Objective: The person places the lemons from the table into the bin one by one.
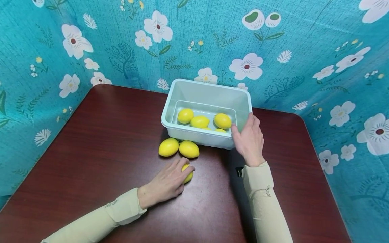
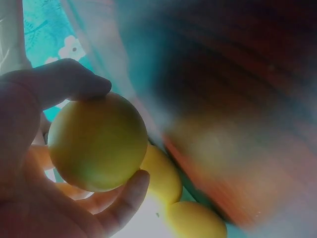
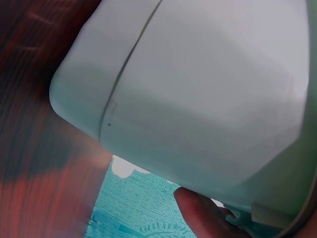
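My left hand [image 1: 165, 181] holds a yellow lemon [image 1: 188, 176] low over the table, fingers and thumb curled round it. In the left wrist view that lemon [image 2: 99, 141] sits between thumb and fingertips. Just ahead, two more lemons, a left one [image 1: 168, 147] and a right one [image 1: 189, 149], lie against the front of a pale blue plastic tub [image 1: 200, 136]. With my right hand [image 1: 250, 141] I grip the tub's right front corner by the rim. The right wrist view shows the tub's outer wall [image 3: 198, 99] and a fingertip [image 3: 195, 206] at its edge.
Inside the tub lie several lemons, among them one at the left [image 1: 185, 115] and one at the right [image 1: 223, 120]. The dark red table [image 1: 121, 135] backs onto a blue flowered cloth [image 1: 194, 44], which also hangs along both sides.
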`<state>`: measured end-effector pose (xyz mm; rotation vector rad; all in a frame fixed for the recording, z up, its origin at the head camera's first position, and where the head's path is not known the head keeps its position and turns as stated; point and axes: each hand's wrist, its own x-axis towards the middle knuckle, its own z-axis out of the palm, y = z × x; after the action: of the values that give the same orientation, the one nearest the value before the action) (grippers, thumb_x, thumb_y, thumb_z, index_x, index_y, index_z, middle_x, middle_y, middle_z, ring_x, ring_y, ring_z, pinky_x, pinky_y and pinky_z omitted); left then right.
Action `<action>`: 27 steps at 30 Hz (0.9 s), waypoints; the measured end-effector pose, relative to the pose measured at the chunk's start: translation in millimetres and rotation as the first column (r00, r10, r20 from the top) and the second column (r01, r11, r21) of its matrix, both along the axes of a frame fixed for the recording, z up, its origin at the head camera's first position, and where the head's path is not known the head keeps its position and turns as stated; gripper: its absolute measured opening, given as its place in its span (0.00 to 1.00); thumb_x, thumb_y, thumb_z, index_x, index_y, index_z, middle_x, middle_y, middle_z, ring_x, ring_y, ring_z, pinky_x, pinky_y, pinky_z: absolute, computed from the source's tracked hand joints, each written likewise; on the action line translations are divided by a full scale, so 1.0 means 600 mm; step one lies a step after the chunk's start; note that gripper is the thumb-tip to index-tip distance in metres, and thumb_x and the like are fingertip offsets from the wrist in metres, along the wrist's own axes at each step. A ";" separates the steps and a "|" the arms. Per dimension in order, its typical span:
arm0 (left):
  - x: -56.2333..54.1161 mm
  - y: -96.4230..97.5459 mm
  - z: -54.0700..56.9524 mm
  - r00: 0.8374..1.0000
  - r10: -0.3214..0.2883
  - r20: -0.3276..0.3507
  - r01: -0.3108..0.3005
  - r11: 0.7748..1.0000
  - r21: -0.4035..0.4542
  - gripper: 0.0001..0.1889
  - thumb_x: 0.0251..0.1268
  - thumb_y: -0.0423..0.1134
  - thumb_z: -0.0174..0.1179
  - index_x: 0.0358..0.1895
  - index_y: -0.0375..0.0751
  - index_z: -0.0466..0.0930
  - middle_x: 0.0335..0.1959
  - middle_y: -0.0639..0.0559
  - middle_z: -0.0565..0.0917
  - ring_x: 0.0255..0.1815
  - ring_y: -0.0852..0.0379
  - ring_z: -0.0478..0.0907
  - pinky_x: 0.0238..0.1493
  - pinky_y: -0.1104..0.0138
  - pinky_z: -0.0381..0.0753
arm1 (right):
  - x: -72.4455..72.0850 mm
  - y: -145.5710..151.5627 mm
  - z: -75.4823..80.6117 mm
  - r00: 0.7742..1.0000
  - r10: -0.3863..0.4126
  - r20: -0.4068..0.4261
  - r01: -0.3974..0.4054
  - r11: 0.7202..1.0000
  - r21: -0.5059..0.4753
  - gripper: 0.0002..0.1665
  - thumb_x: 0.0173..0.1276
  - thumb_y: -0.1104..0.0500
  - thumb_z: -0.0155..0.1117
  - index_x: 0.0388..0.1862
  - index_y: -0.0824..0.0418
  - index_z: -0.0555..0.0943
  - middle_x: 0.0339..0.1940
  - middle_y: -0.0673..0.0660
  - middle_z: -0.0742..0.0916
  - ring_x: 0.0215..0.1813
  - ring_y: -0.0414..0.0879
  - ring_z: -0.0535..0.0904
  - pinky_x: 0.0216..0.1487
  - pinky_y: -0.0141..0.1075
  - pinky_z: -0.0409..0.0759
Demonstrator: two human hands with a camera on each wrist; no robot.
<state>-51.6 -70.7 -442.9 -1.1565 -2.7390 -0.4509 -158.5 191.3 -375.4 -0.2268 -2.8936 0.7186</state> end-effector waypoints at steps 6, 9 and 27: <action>-0.001 -0.001 0.002 1.000 -0.008 -0.005 0.008 1.000 0.020 0.27 0.45 0.30 0.61 0.54 0.46 0.72 0.52 0.46 0.71 0.46 0.51 0.73 0.47 0.60 0.76 | 0.000 0.000 0.000 1.000 -0.002 -0.003 0.002 1.000 0.000 0.46 0.70 0.41 0.47 0.77 0.66 0.50 0.73 0.67 0.63 0.60 0.68 0.71 0.57 0.62 0.71; -0.002 -0.001 0.003 1.000 -0.014 -0.008 0.015 0.999 0.036 0.27 0.44 0.30 0.62 0.55 0.46 0.72 0.52 0.46 0.71 0.47 0.51 0.72 0.48 0.59 0.76 | 0.000 -0.001 -0.001 1.000 -0.003 -0.009 0.003 1.000 -0.004 0.46 0.69 0.41 0.47 0.76 0.66 0.51 0.72 0.67 0.64 0.60 0.67 0.71 0.57 0.62 0.71; -0.007 -0.005 0.011 1.000 0.002 0.003 -0.002 0.999 0.046 0.37 0.47 0.34 0.66 0.66 0.43 0.66 0.57 0.46 0.71 0.54 0.48 0.68 0.54 0.57 0.72 | 0.001 0.000 -0.003 1.000 0.000 -0.005 0.000 1.000 -0.007 0.46 0.70 0.41 0.46 0.77 0.66 0.50 0.72 0.67 0.64 0.60 0.68 0.71 0.57 0.62 0.71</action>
<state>-55.9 -73.7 -436.2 -1.1434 -2.7169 -0.5137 -157.9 191.5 -377.0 -0.2253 -2.8870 0.7281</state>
